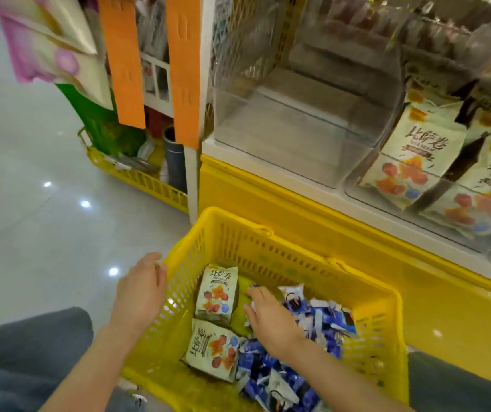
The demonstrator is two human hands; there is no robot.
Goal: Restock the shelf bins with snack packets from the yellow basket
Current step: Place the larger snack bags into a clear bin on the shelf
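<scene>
Down low at the foot of a shop shelf, yellow basket point(268, 248) on the floor point(45, 233), tight against the yellow shelf base point(297, 203) — close enough, by the look of it, to lift stock straight up into the bins.

Steadying the basket with the left hand point(140, 292): fingers straight and relaxed against the left rim, gripping nothing. Probably there to stop the basket sliding during the rummage.

Reaching in with the right hand point(271, 316), palm down, fingers point(260, 294) spread and uncurled above the blue-and-white packets point(324, 319) heaped along the basket's right side. Nothing held. Contact with the heap impossible to tell.

Left side of the basket: two cream packets, one point(216, 292) toward the far wall, one point(213, 349) nearer, both flat and face up, just beside the right hand. Readable on both: "比萨卷" in large dark characters, over orange-red food pictures and a small blue round mark. Smaller print too blurred. On the blue ones, a dark looped mark, no legible words.

Above: right-hand clear bin point(357, 191) stacked with matching packets point(422, 144), same "比萨卷" — so the likely home for the two in the basket. Clear-walled neighbour bin point(297, 129) to its left, a candidate for the blue ones; a guess only.

Judged step: choosing the next packet to lift. Kinds kept apart in the basket, handy for filling one bin at a time.

Off to the left: a second basket point(149, 182), also yellow, with odd goods, and two orange strips point(122, 55) hanging on the rack.
</scene>
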